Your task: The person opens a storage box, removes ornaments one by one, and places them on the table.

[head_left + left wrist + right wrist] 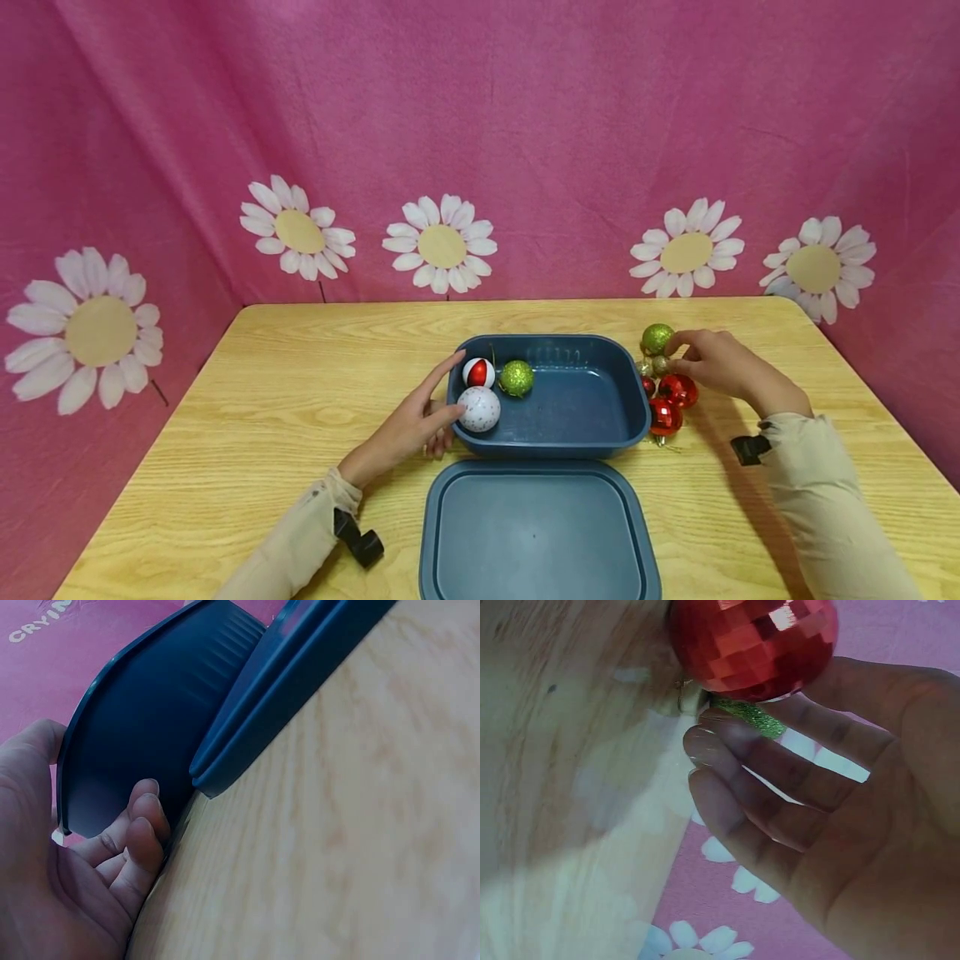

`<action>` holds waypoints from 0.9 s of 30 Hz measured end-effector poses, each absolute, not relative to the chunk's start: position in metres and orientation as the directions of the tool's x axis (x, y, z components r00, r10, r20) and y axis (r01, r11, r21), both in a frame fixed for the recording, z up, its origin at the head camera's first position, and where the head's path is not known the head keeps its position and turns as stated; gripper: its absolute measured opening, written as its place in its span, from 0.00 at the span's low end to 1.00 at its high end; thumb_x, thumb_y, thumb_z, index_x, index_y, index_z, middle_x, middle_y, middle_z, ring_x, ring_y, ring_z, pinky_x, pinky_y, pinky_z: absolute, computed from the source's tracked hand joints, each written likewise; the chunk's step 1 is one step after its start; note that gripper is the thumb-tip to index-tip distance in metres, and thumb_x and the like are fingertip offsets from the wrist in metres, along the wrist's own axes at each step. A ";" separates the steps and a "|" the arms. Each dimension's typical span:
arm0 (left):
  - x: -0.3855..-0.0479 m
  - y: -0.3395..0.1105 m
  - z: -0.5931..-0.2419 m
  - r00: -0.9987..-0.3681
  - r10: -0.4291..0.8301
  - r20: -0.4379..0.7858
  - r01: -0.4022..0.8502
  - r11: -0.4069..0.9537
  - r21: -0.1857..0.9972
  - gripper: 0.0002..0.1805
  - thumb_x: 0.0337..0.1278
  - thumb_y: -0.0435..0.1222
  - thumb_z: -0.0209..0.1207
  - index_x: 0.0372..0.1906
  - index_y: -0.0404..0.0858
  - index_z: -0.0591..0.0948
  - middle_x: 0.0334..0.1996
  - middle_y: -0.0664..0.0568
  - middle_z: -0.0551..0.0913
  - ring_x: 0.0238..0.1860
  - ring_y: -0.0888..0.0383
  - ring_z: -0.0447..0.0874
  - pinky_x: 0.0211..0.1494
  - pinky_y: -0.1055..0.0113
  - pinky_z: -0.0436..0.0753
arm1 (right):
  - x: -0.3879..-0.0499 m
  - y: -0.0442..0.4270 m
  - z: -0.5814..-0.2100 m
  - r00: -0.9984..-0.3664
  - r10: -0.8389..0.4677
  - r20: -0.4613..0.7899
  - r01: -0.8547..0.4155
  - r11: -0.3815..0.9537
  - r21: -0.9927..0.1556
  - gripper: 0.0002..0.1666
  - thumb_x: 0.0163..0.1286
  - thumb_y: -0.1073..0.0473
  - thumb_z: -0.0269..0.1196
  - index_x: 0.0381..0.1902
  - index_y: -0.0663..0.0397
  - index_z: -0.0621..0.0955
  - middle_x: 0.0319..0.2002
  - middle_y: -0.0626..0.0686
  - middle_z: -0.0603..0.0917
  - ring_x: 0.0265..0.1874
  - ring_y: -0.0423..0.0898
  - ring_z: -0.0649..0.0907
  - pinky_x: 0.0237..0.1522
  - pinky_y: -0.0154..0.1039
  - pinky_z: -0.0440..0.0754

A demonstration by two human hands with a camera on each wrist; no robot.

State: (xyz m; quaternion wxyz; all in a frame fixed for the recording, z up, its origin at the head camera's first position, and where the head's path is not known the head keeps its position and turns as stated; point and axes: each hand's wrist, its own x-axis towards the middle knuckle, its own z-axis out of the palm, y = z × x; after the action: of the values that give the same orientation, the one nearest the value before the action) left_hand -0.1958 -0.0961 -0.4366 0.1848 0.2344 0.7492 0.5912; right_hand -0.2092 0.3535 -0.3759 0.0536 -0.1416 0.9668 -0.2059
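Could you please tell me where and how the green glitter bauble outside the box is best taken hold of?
I'd pinch the green glitter bauble around its widest part, coming from above and the right. It is round, small gold baubles crowd its near side, and the dark blue box stands to its left. The right hand is beside it on the suggested side.

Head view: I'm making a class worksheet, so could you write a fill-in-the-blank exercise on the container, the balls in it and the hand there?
Inside the blue container, the balls number ___.
The glittery ball inside is coloured ___.
The hand touching the container is the person's ___.

Missing words: three; green; left.
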 end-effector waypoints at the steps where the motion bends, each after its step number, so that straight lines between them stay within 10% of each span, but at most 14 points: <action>1: -0.196 -0.096 -0.436 -0.822 0.569 -0.002 0.129 0.191 0.973 0.37 0.73 0.42 0.55 0.78 0.64 0.52 0.19 0.38 0.79 0.15 0.47 0.77 0.20 0.61 0.80 | -0.208 0.353 -0.375 -0.954 -0.297 -0.049 -0.251 0.876 -0.412 0.12 0.68 0.61 0.65 0.44 0.65 0.80 0.25 0.49 0.86 0.25 0.43 0.80 0.31 0.41 0.75; 18: -0.196 -0.094 -0.436 -0.816 0.578 0.007 0.134 0.177 0.975 0.38 0.73 0.43 0.55 0.78 0.64 0.51 0.18 0.40 0.79 0.15 0.48 0.77 0.19 0.61 0.80 | -0.181 0.254 -0.354 -0.862 -0.428 0.271 -0.490 0.841 -0.229 0.14 0.65 0.64 0.67 0.47 0.64 0.83 0.41 0.60 0.84 0.42 0.57 0.83 0.46 0.55 0.82; 27: -0.194 -0.095 -0.433 -0.821 0.570 0.015 0.135 0.169 0.976 0.37 0.73 0.41 0.55 0.78 0.63 0.51 0.18 0.39 0.79 0.15 0.47 0.77 0.19 0.62 0.80 | -0.170 0.200 -0.387 -0.819 -0.541 0.194 -0.574 0.774 -0.265 0.23 0.69 0.54 0.66 0.59 0.59 0.80 0.54 0.61 0.81 0.54 0.57 0.80 0.56 0.55 0.79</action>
State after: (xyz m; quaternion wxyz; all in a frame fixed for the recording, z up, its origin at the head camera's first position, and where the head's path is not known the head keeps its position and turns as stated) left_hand -0.1938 -0.0951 -0.4334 0.1815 0.2373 0.7428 0.5991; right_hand -0.1696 0.2002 -0.3872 -0.0534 -0.2965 0.9404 -0.1577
